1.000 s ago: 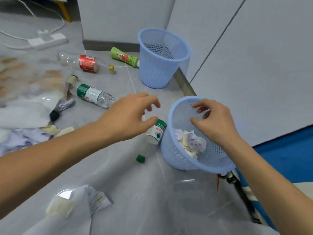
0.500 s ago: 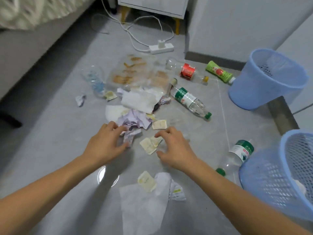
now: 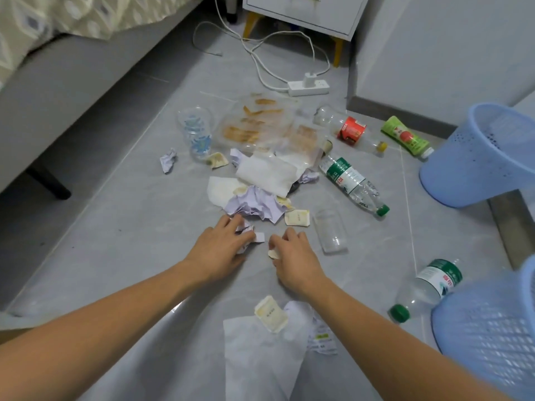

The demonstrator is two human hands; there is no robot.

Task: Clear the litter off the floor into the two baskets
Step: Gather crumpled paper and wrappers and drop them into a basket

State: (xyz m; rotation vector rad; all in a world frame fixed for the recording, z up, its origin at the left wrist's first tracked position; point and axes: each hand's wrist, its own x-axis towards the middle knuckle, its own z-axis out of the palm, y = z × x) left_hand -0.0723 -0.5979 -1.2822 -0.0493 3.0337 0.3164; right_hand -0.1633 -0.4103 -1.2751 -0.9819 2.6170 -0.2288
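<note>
Both hands have left the near basket (image 3: 489, 340) at lower right for mid-frame litter. Left hand (image 3: 221, 247) now pinches a paper scrap (image 3: 258, 237), right hand (image 3: 292, 254) a cream packet (image 3: 273, 254); next load starting.

No legible text anywhere, print on the green-labelled bottle (image 3: 344, 173) too blurred to read, same for the red-labelled bottle (image 3: 351, 130) just beyond it, and the green tube (image 3: 404, 136) right of that

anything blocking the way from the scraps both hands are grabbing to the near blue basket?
Partly. A clear cup and a green-capped bottle lie on the floor between the left hand, right hand and near basket. Lifting over clears both.
</note>
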